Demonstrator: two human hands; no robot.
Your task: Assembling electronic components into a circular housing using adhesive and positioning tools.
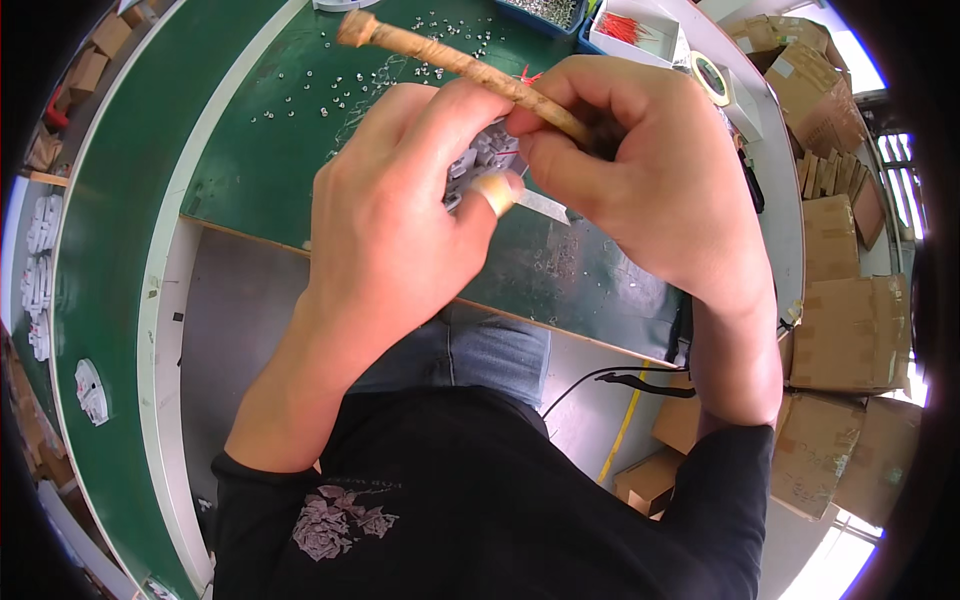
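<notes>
In the lower left of the frame, your black shirt (450, 480) bore faint lettering (352, 481) just above a printed flower motif (335, 525). It was too small and dim to read reliably; nothing else around you was legible.

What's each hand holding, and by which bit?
Right hand: wooden stick, by the end opposite its knob. Left hand: a grey part, exact grip hidden.

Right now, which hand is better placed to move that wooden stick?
Probably the right hand: it grips the wooden stick near its lower end, while the left hand is occupied holding the grey piece.
</notes>
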